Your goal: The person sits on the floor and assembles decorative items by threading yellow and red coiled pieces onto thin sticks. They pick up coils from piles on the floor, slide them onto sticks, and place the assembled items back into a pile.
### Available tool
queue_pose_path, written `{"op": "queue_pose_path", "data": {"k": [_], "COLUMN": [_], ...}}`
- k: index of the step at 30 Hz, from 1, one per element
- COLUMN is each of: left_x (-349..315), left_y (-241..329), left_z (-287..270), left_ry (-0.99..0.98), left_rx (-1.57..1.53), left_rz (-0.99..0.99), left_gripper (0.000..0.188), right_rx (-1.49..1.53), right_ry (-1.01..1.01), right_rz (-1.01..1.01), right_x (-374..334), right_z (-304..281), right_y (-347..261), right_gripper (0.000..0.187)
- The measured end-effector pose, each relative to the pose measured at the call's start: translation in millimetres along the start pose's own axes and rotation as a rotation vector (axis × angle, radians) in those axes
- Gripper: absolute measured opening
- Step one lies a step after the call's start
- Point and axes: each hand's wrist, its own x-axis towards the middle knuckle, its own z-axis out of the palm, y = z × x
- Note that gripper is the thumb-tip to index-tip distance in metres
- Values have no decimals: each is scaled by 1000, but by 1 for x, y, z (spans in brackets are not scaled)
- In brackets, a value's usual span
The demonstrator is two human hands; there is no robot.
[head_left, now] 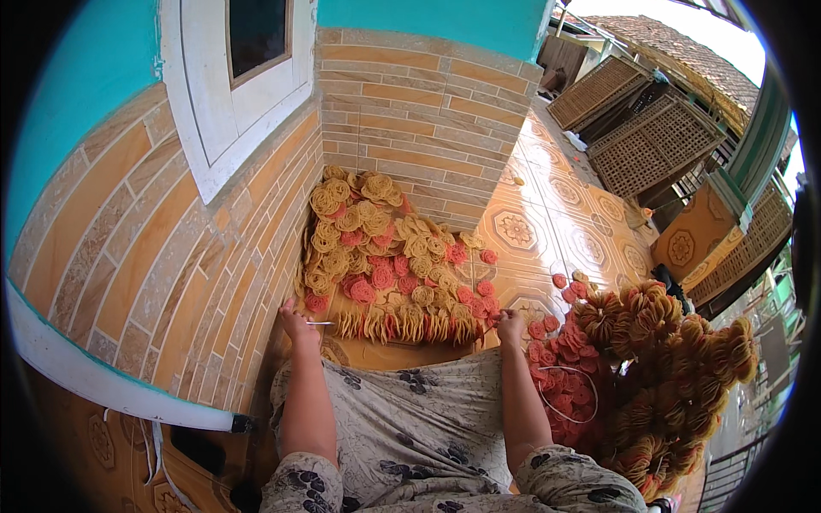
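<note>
My left hand (pixel 296 322) is closed on the white end of a cord (pixel 321 323) beside the tiled wall. Level with it, my right hand (pixel 510 328) is closed at the other end. Between them stretches a row of thin, round, lacy crackers (pixel 406 327), yellow with a few red, standing on edge side by side along the cord. The cord itself is mostly hidden inside the row. Just beyond lies a heap of loose yellow crackers (pixel 363 218), mixed with red crackers (pixel 382 274). My patterned cloth (pixel 410 402) covers my lap.
Bunches of strung crackers (pixel 676 376) stand at my right, next to more red crackers (pixel 569 359) and a loop of white cord (pixel 590 402). A stone-tiled wall (pixel 410 111) and a white door (pixel 248 111) bound the left and far sides. Woven bamboo racks (pixel 654 145) lean beyond the tiled floor (pixel 547 231).
</note>
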Motion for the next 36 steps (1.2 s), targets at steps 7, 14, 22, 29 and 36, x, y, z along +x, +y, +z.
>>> {"op": "queue_pose_path", "data": {"k": [7,14,22,29,36], "left_x": [26,42,47,21,-73], "left_y": [-15,-21,-25,-18,-22], "left_z": [-20,-29,-29,-16,24], "left_ry": [110,274,85,-119,-537], "left_rx": [-120,-48,43,429,1517], "left_rz": [-98,-124,-216,201,1129], "left_gripper": [25,29,30,30,16], "right_rx": [-604,13,-124,-558,-760], "right_ry": [-115,-206,-321,-439,-299], "right_rz": [-188,-564,-306,-329,-294], "right_x": [-24,-74,-31,-31,-75], "right_z": [1,-21,-30,-49,-90], "right_y": [-31,-198,-201,-84,-84], "right_gripper": [12,15,22,33,20]}}
